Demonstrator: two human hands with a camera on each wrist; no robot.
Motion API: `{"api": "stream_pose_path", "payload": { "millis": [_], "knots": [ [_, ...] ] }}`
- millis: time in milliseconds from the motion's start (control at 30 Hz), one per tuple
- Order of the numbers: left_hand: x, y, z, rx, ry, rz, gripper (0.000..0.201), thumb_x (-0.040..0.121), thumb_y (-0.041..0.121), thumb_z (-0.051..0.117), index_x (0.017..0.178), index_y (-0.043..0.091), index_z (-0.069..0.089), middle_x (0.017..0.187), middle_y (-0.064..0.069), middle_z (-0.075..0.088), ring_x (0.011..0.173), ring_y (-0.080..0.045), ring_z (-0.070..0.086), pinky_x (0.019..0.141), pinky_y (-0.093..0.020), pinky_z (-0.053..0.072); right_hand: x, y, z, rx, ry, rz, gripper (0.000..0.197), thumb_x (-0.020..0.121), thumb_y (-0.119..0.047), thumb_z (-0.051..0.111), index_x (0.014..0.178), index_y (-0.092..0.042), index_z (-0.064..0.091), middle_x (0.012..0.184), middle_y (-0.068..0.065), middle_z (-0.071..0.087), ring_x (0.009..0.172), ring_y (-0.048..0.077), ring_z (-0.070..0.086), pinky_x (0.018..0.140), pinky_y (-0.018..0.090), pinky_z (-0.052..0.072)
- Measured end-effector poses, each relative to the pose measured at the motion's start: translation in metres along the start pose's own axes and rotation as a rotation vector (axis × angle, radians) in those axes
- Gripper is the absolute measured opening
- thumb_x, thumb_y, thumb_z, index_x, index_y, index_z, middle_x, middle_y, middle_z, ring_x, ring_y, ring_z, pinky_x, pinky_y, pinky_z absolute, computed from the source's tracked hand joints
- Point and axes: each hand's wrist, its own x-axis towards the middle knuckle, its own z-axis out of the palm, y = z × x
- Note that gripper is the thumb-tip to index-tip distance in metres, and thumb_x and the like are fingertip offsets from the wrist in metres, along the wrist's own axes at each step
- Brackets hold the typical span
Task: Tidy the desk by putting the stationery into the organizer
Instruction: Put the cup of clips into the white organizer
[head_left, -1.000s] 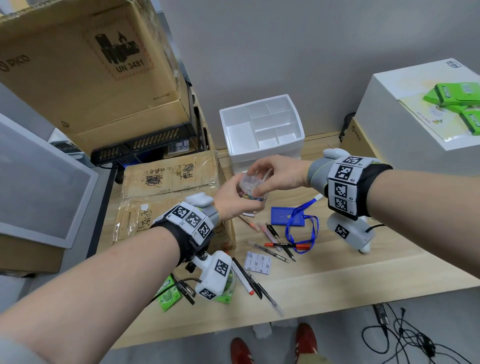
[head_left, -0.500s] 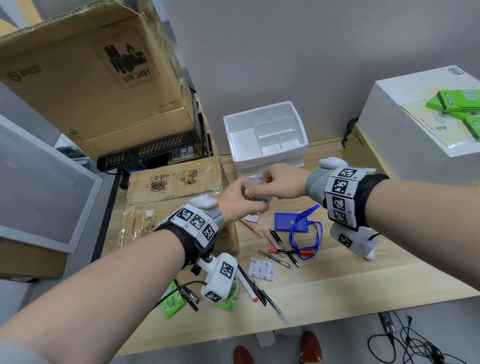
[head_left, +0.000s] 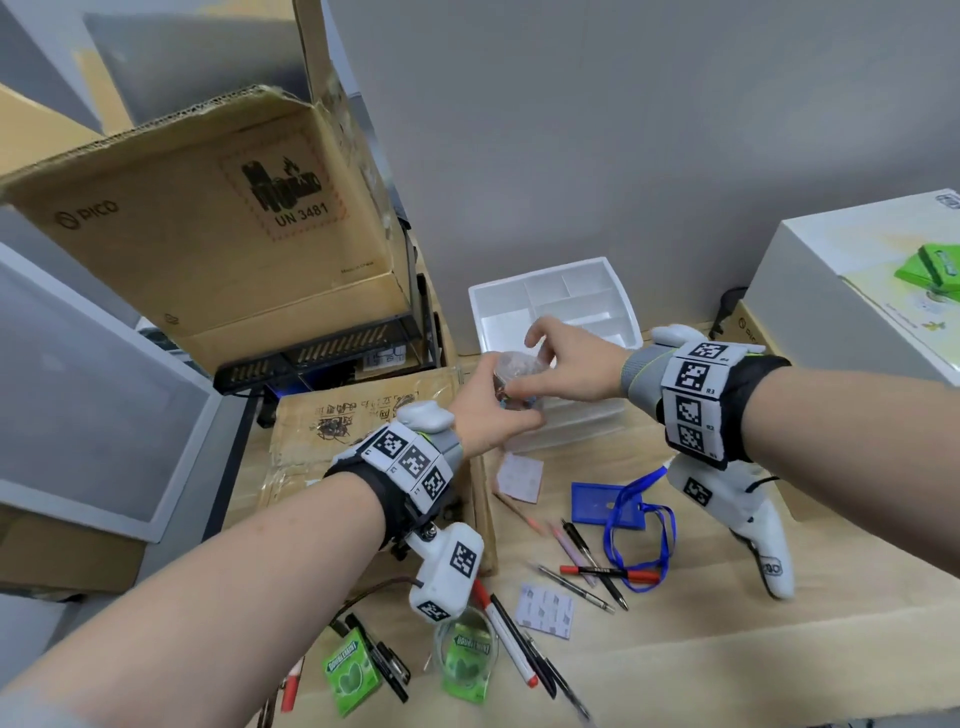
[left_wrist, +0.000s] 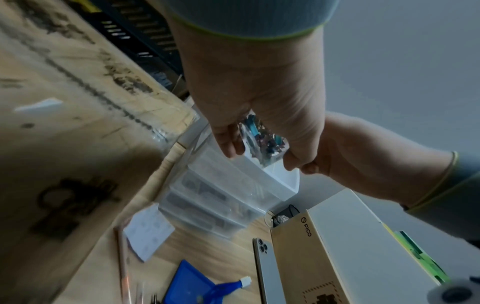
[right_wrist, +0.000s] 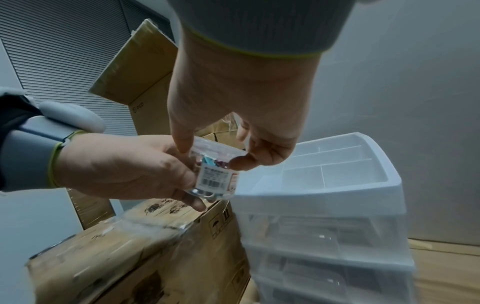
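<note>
A small clear plastic tub of coloured clips (head_left: 514, 382) (right_wrist: 215, 174) (left_wrist: 259, 139) is held in the air just in front of the white organizer (head_left: 597, 291) (right_wrist: 363, 185). My left hand (head_left: 493, 410) (right_wrist: 124, 170) grips the tub's body from below and the left. My right hand (head_left: 561, 364) (right_wrist: 233, 127) comes from above, thumb and fingers pinching the tub's lid rim. The organizer's top compartments look empty. Pens (head_left: 587, 551), a blue badge holder with lanyard (head_left: 608, 504) and sticker sheets (head_left: 545, 610) lie on the wooden desk (head_left: 727, 649).
Cardboard boxes (head_left: 208, 249) stand at the left, a flat carton (head_left: 363, 426) lies under my left wrist. A white box (head_left: 857, 291) stands at the right. Green gum packs (head_left: 348, 670) and markers (head_left: 509, 639) lie near the desk's front edge. A phone (left_wrist: 267, 271) leans by a carton.
Both hands have carried the tub up and away from me, closer to the organizer. The right hand's fingers have shifted on the lid.
</note>
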Motion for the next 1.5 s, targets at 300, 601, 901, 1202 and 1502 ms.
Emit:
{"api": "stream_pose_path", "payload": {
  "millis": [300, 601, 901, 1202, 1502],
  "knots": [
    [0.046, -0.005, -0.023, 0.63, 0.042, 0.027, 0.08, 0.066, 0.04, 0.072, 0.134, 0.009, 0.043, 0.14, -0.01, 0.038, 0.13, -0.03, 0.039, 0.105, -0.034, 0.037, 0.083, 0.004, -0.01, -0.226, 0.231, -0.061, 0.054, 0.076, -0.047, 0.079, 0.111, -0.016, 0.052, 0.097, -0.001, 0.058, 0.086, 0.021, 0.054, 0.07, 0.029, 0.039],
    [0.071, -0.017, -0.024, 0.756, 0.024, 0.091, 0.06, 0.071, 0.026, 0.07, 0.125, 0.01, 0.051, 0.124, -0.008, 0.042, 0.113, -0.025, 0.047, 0.095, -0.037, 0.047, 0.118, 0.02, 0.015, -0.31, 0.231, -0.073, 0.041, 0.085, -0.043, 0.07, 0.108, -0.012, 0.057, 0.112, 0.008, 0.057, 0.093, 0.03, 0.06, 0.078, 0.037, 0.049],
    [0.072, -0.005, -0.032, 0.771, -0.039, 0.094, 0.035, 0.07, 0.023, 0.068, 0.1, 0.008, 0.059, 0.11, -0.01, 0.044, 0.085, -0.023, 0.049, 0.078, -0.037, 0.05, 0.105, 0.021, 0.019, -0.62, 0.286, -0.291, 0.044, 0.076, -0.039, 0.039, 0.088, -0.014, 0.071, 0.093, 0.007, 0.063, 0.085, 0.034, 0.057, 0.068, 0.035, 0.038],
    [0.068, 0.0, -0.029, 0.794, -0.018, 0.076, 0.037, 0.071, 0.022, 0.067, 0.104, 0.008, 0.057, 0.111, -0.012, 0.045, 0.088, -0.027, 0.052, 0.078, -0.039, 0.051, 0.108, 0.016, 0.018, -0.709, 0.249, -0.205, 0.036, 0.083, -0.029, 0.053, 0.116, -0.019, 0.065, 0.121, 0.002, 0.059, 0.116, 0.029, 0.05, 0.098, 0.042, 0.033],
    [0.065, 0.001, -0.018, 0.916, 0.023, 0.109, 0.038, 0.081, 0.025, 0.063, 0.114, 0.008, 0.054, 0.114, -0.012, 0.047, 0.098, -0.026, 0.052, 0.075, -0.029, 0.038, 0.09, 0.027, 0.019, -0.664, 0.1, -0.168, 0.074, 0.078, -0.018, 0.055, 0.148, -0.015, 0.032, 0.155, 0.0, 0.034, 0.149, 0.026, 0.019, 0.119, 0.057, 0.013]
  ]
}}
